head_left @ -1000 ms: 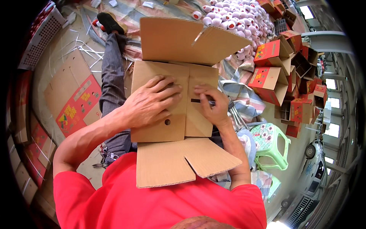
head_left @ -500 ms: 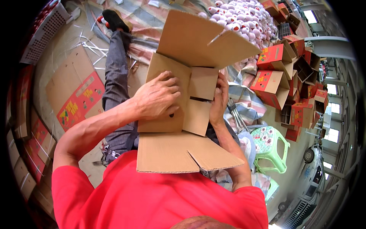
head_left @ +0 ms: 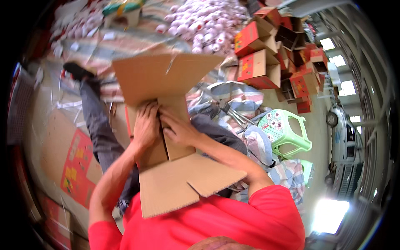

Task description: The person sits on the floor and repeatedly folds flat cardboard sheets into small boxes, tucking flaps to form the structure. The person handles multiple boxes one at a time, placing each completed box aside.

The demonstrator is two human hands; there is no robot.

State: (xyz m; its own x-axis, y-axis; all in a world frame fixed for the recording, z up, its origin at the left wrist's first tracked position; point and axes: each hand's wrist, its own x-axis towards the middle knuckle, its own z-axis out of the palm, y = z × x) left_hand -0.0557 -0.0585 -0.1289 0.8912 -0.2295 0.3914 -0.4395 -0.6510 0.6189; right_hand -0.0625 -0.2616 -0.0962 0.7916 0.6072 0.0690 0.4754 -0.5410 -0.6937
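A brown cardboard box (head_left: 187,175) rests across my lap, with its wide far flap (head_left: 166,77) and slit near flap standing outward. Its two side flaps are folded inward and almost meet along a dark seam. My left hand (head_left: 146,125) lies over the left side flap, fingers stretched out toward the far flap. On the right side flap, my right hand (head_left: 180,128) presses with its fingers apart, their tips at the seam and close to the left fingers. The inside of the box is hidden beneath the flaps.
Red printed boxes (head_left: 254,68) are piled at the far right. Foam-netted fruit (head_left: 208,27) is heaped on the striped sheet ahead. A green stool (head_left: 287,131) stands to my right. Flattened red-and-brown cardboard (head_left: 75,166) lies on the floor at left.
My right hand has moved from the box's right side onto its right flap. The side flaps have come together, and my left hand has stretched its fingers. The view has shifted.
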